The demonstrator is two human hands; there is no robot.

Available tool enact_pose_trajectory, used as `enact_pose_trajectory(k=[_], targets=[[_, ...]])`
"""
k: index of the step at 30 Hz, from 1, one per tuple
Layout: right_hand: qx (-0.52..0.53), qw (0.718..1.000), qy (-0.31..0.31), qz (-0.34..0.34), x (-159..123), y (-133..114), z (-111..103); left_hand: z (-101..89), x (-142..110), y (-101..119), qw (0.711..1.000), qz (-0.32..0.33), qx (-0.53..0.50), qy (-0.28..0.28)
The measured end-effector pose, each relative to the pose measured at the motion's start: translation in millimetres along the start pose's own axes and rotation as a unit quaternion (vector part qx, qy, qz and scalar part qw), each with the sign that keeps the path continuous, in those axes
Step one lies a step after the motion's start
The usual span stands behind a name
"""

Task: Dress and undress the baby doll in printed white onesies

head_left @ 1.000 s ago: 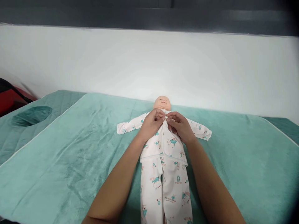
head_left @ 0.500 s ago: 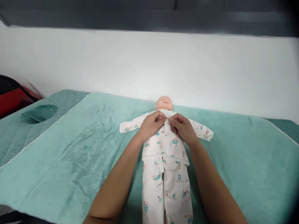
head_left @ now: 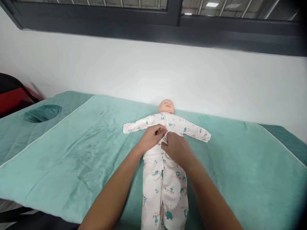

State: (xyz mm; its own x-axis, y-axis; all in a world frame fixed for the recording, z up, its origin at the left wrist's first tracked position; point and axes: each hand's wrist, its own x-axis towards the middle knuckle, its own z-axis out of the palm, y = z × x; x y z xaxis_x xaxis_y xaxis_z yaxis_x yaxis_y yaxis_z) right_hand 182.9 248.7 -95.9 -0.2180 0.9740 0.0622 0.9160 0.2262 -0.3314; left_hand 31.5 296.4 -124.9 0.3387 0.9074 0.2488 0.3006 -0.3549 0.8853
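Note:
A baby doll (head_left: 166, 106) lies on its back with its arms spread out, dressed in a white printed jacket (head_left: 176, 123) and matching trousers (head_left: 175, 188). My left hand (head_left: 153, 136) pinches the jacket's front edge at the middle of the chest. Opposite it, my right hand (head_left: 177, 147) has its fingers closed on the other front edge, and a fold of cloth rises between the two hands. The fastening under my fingertips is too small and covered to make out. Above my hands the jacket fronts meet at the neck.
A green cover (head_left: 240, 166) lies under the doll, over a padded bed with a round face hole (head_left: 43, 113) at the left. Behind stands a white wall (head_left: 134, 70) below a dark window frame (head_left: 120, 28). A red and black object (head_left: 14, 95) sits at the far left.
Both hands have moved down the jacket front, from just below the neck to mid-chest. The upper jacket now shows uncovered. The camera has tilted up, bringing the window into view.

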Motion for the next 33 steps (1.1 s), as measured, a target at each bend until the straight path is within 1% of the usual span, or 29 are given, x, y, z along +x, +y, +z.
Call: enact_pose_trajectory(k=[2, 3, 4, 5, 6, 7, 8, 10, 11, 12, 13, 17, 21, 23, 27, 29, 33], targets=[[0.065, 0.997, -0.003, -0.03, 1.6, 8.8, 2.8, 2.3, -2.6, -4.3, 1.0, 0.007, 0.003, 0.016], [0.123, 0.991, -0.02, -0.04, 2.9, 15.5, 3.4, 2.1, -2.9, -5.4, 1.0, 0.011, 0.004, 0.015], [0.194, 0.979, -0.043, -0.042, 4.3, 23.0, 3.9, 1.1, -2.7, -5.8, 1.0, 0.015, 0.003, 0.011], [0.273, 0.959, -0.067, -0.036, 5.8, 31.0, 4.7, -0.5, -2.3, -5.4, 1.0, 0.018, 0.002, 0.006], [0.353, 0.931, -0.089, -0.025, 7.4, 38.8, 6.1, -2.5, -1.8, -4.5, 1.0, 0.02, 0.001, 0.002], [0.43, 0.897, -0.102, -0.012, 9.2, 45.9, 8.2, -4.5, -1.6, -3.3, 1.0, 0.022, 0.002, -0.003], [0.497, 0.861, -0.106, 0.0, 11.2, 52.2, 10.7, -6.3, -1.5, -1.9, 1.0, 0.026, 0.004, -0.008], [0.597, 0.796, -0.093, 0.015, 15.4, 60.9, 16.3, -8.8, -2.0, 0.5, 0.999, 0.038, 0.014, -0.023], [0.629, 0.772, -0.087, 0.02, 17.4, 63.4, 18.8, -9.4, -2.4, 1.3, 0.998, 0.046, 0.021, -0.032], [0.65, 0.755, -0.084, 0.024, 19.1, 64.7, 20.8, -9.7, -2.8, 1.9, 0.997, 0.053, 0.029, -0.041], [0.66, 0.746, -0.084, 0.026, 20.5, 65.2, 22.2, -9.6, -3.2, 2.3, 0.996, 0.059, 0.038, -0.047], [0.664, 0.742, -0.089, 0.018, 22.8, 64.1, 23.5, -7.4, -3.8, 3.6, 0.995, 0.062, 0.059, -0.052], [0.666, 0.741, -0.083, 0.014, 22.7, 65.5, 23.1, -3.0, -5.8, 6.9, 0.997, 0.049, 0.04, -0.042], [0.664, 0.743, -0.078, 0.008, 21.9, 65.7, 22.8, -0.9, -8.0, 9.0, 0.999, 0.035, 0.008, -0.031], [0.656, 0.753, -0.056, -0.007, 17.7, 58.4, 21.0, -0.8, -12.1, 11.7, 0.994, -0.006, -0.11, -0.023], [0.645, 0.763, -0.034, -0.012, 14.8, 51.3, 19.5, -3.3, -12.7, 12.0, 0.986, -0.029, -0.159, -0.033], [0.599, 0.8, -0.017, -0.016, 10.8, 38.6, 17.1, -9.2, -12.1, 11.4, 0.976, -0.058, -0.205, -0.048]])
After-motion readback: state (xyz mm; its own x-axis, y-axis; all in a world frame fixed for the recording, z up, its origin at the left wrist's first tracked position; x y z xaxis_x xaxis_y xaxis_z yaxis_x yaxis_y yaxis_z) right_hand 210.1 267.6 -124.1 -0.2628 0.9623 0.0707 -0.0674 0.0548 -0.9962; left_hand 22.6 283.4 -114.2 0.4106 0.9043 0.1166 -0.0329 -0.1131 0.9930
